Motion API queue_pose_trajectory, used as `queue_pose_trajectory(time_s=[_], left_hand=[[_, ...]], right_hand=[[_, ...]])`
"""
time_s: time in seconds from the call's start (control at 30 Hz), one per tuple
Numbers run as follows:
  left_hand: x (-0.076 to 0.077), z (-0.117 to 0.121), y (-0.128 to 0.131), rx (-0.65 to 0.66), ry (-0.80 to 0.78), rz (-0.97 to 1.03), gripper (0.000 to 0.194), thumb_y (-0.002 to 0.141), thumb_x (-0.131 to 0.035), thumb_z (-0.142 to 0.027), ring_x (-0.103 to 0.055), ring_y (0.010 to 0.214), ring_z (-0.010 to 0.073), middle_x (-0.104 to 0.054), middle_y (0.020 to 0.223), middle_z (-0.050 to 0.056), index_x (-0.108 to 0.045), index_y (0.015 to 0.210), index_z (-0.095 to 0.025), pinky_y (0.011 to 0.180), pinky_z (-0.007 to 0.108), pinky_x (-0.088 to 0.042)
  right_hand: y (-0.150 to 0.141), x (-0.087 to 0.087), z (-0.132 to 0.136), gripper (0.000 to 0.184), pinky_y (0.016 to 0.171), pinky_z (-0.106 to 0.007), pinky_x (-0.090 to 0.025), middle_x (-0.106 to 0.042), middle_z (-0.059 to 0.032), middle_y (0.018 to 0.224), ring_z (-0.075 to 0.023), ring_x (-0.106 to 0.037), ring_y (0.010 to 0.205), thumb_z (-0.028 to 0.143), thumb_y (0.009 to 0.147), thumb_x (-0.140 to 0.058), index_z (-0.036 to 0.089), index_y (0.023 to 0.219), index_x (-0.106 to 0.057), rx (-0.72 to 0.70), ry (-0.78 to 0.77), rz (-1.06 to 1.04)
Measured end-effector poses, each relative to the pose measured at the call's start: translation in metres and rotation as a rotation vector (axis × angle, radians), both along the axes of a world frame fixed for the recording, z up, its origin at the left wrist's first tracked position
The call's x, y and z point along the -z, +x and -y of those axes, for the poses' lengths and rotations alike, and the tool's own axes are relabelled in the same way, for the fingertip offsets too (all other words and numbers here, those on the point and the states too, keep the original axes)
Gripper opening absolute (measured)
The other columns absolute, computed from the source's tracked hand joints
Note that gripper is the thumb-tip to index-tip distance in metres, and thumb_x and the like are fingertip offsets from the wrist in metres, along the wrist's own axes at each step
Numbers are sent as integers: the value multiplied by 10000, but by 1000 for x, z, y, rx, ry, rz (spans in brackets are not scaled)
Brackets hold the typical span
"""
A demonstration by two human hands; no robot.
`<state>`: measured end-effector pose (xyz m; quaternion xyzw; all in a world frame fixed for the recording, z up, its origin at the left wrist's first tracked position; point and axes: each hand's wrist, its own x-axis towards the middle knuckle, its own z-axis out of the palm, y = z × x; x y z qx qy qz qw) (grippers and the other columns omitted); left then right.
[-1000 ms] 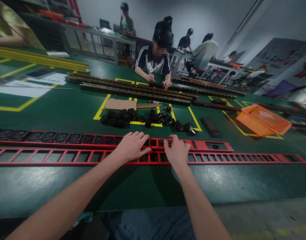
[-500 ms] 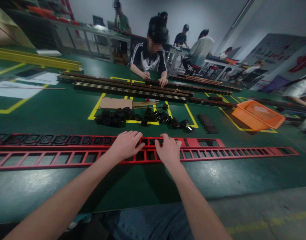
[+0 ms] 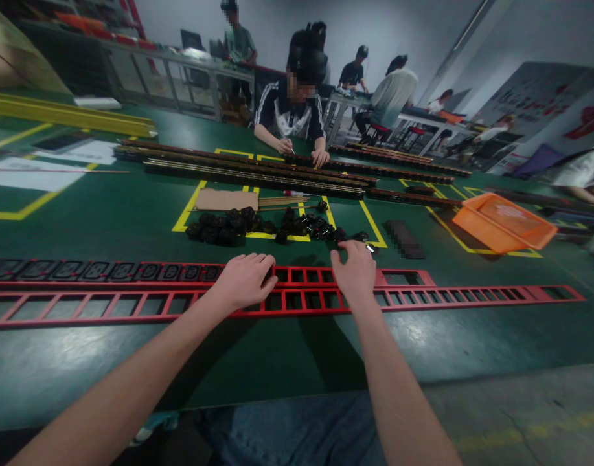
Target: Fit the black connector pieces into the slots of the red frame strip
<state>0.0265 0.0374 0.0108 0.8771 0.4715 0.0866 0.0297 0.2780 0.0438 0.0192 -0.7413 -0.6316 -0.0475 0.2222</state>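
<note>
My left hand (image 3: 245, 279) lies across the farther red slotted frame (image 3: 320, 276), its fingers curled over the far rail and the thumb at the near side. Square black pieces (image 3: 124, 270) fill this frame's slots to the left of that hand. My right hand (image 3: 355, 270) is over the same frame farther right, thumb and fingers apart, fingertips close to loose black parts (image 3: 316, 226). Whether those fingertips touch a part is hidden. Nearer to me, a longer red slotted frame (image 3: 471, 296) runs parallel, with open slots.
Brown cardboard (image 3: 227, 199) and thin sticks lie behind the black parts. Long dark strips (image 3: 258, 175) cross the table, where a co-worker (image 3: 291, 116) handles one opposite me. An orange basket (image 3: 503, 223) is at right, a yellow beam (image 3: 68, 113) at far left.
My right hand has lifted from the slots, moved right and away from me toward the loose black parts, and its fingers have spread. My left hand stays in place.
</note>
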Motion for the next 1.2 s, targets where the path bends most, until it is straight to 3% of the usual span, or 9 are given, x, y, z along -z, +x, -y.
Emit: queue_pose_trajectory(time_s=[0.07, 0.17, 0.3, 0.4, 0.63, 0.83, 0.97, 1.03, 1.2], left_hand=[[0, 0, 0, 1, -2, 0, 194, 928, -437, -338, -616, 883, 239, -662, 934, 61, -542, 1010, -198, 769, 373, -452], [1, -1, 1, -1, 3, 1, 170, 918, -429, -310, -610, 876, 238, -657, 933, 58, -531, 1000, -202, 755, 370, -452], [3, -1, 0, -11, -4, 12, 167, 910, -429, -309, -606, 877, 239, -655, 937, 57, -527, 1000, -207, 758, 372, -457], [2, -1, 0, -1, -26, 18, 188, 895, -444, -319, -606, 897, 245, -656, 957, 64, -526, 1024, -210, 768, 377, -463], [0, -1, -1, 8, -41, 3, 265, 802, -490, -272, -594, 915, 264, -648, 958, 76, -522, 1056, -205, 781, 389, -470], [-2, -1, 0, -23, -61, 9, 307, 793, -490, -260, -600, 895, 264, -640, 969, 88, -511, 1092, -193, 782, 393, -474], [-4, 0, 0, -36, -82, 7, 306, 798, -486, -258, -599, 901, 263, -636, 972, 92, -507, 1095, -193, 784, 390, -474], [-5, 0, 0, -31, -85, 10, 298, 798, -481, -258, -595, 901, 264, -638, 977, 91, -508, 1089, -196, 782, 393, -475], [-5, 0, 0, -17, -69, 15, 284, 797, -482, -261, -596, 897, 272, -643, 962, 88, -514, 1072, -200, 761, 398, -480]], right_hand=[[11, 8, -13, 369, 946, -461, -422, -519, -141, 1393, -319, -485, 1250, 325, 910, -509, 208, 1241, -623, 26, -6, 17], [19, 18, -25, 447, 969, -550, -400, -413, -147, 1494, -368, -442, 1294, 343, 911, -509, 258, 1347, -562, 30, -135, 43], [20, 24, -28, 452, 1049, -586, -313, -455, -134, 1464, -327, -492, 1247, 323, 935, -474, 264, 1380, -521, -19, -213, 77], [20, 24, -27, 373, 1073, -563, -283, -536, -118, 1341, -291, -532, 1187, 299, 921, -496, 243, 1282, -571, -14, -167, 82], [26, 27, -29, 155, 883, -444, -453, -582, -95, 1110, -272, -597, 1016, 244, 886, -542, 224, 1038, -568, -7, -137, 18], [30, 31, -28, 396, 886, -420, -498, -583, -119, 1171, -267, -604, 1041, 182, 848, -536, 192, 1241, -494, -112, 106, -196], [29, 25, -24, 428, 943, -459, -494, -542, -142, 1230, -280, -564, 1133, 181, 873, -458, 181, 1298, -510, -124, 239, -254], [25, 20, -20, 403, 920, -437, -521, -506, -152, 1250, -267, -561, 1142, 196, 894, -413, 171, 1278, -531, -128, 264, -332], [-4, 11, -5, 363, 743, -355, -576, -464, -135, 1267, -188, -629, 914, 251, 927, -365, 196, 1238, -544, -224, 227, -561]])
